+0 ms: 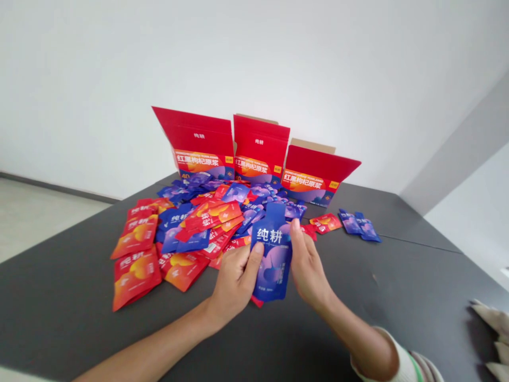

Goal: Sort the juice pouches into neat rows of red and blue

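Note:
Upright in front of me is a blue pouch (272,265) with white lettering and purple berries printed on it. My left hand (237,273) grips its left side, thumb lying on the front face. My right hand (308,262) is at the right edge, fingers together behind and thumb pointing up; whether it pinches the pouch or only presses against it is hard to see. Behind the hands lies a heap of red pouches (212,213) and blue pouches (178,228). At the heap's left front, red pouches (136,276) lie in small stacks.
Three red cartons with raised flaps, a left carton (202,138), a middle carton (260,143) and a right carton (314,170), stand along the wall. Two blue pouches (360,225) and a red pouch (326,223) lie rightward on the dark table (397,286).

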A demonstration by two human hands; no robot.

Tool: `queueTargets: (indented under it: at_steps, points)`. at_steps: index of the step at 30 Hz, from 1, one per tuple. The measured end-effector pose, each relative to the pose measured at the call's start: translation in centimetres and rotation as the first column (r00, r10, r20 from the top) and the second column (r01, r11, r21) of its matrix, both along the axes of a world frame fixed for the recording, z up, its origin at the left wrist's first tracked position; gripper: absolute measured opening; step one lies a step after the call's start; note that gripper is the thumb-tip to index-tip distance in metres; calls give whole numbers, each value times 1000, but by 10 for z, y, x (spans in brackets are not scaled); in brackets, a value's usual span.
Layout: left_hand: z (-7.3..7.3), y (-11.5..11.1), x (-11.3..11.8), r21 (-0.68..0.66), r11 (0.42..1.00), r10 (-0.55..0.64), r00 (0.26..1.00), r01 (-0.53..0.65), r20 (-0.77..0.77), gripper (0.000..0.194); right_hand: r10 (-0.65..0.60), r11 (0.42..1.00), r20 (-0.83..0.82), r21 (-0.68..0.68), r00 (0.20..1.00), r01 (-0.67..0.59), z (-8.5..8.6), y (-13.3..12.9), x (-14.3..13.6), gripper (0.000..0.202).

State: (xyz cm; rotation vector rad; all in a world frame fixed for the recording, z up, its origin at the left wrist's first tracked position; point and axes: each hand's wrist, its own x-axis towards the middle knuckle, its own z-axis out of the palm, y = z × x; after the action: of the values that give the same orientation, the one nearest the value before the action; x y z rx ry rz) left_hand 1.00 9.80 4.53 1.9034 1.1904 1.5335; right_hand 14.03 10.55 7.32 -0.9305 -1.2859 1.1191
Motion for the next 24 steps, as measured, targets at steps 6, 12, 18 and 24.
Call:
queueTargets:
  at_steps: [6, 12, 18, 24]
  points:
    - [4, -1, 0, 23, 995, 96, 993, -97, 66, 41, -132, 985, 257, 138, 957, 99, -18, -14, -4, 47]
    - [0, -2, -5, 46, 999, 0, 1000, 0, 8, 39, -122, 980, 227, 180, 966, 81, -14, -12, 2, 48]
    - [-1, 3, -7, -127, 974, -199, 977, 188, -79, 25, -295, 954, 191, 115, 936, 277, 12, 49, 137, 46]
    - [-9, 9, -4, -22, 988, -153, 966, 152, -209, 27, -451, 829, 407, -139, 795, 542, -4, 104, 365, 33]
